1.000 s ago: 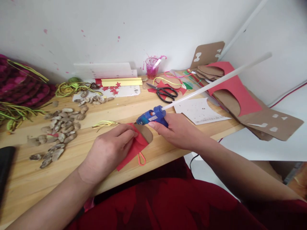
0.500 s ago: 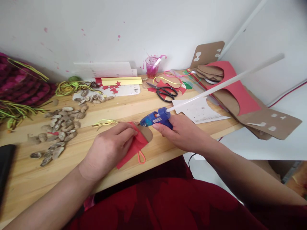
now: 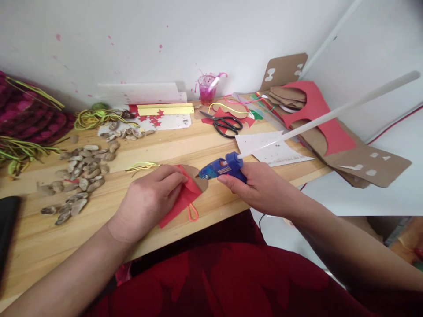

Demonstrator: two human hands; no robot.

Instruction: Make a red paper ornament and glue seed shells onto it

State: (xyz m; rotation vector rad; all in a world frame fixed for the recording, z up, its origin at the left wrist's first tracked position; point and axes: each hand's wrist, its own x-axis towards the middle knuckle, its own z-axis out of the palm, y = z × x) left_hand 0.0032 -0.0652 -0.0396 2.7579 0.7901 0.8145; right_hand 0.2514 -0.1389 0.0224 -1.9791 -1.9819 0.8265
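Observation:
My right hand (image 3: 256, 186) is wrapped round a blue glue gun (image 3: 223, 169), whose long white glue stick (image 3: 307, 123) juts out behind it. The nozzle points left, close over a rounded cardboard piece (image 3: 202, 181). Red paper (image 3: 180, 204) lies on this cardboard, and my left hand (image 3: 150, 193) pinches its folded upper edge. An orange cord loop (image 3: 193, 213) sticks out below the paper. Yellow-green cords (image 3: 143, 167) emerge on the far side of my left hand. The left fingertips partly hide the paper's fold.
Peanut shells (image 3: 87, 165) are scattered at left on the wooden table (image 3: 148, 147). Black-handled scissors (image 3: 228, 125) lie behind the glue gun on red scraps. A pink-stained cup (image 3: 207, 90) stands by the wall. Cut cardboard sheets (image 3: 376, 160) lean at right; a dark object (image 3: 8, 233) sits far left.
My right hand has moved the glue gun slightly right, drawing its nozzle away from the red paper's fold. My left hand stays on the paper. The view has shifted a little.

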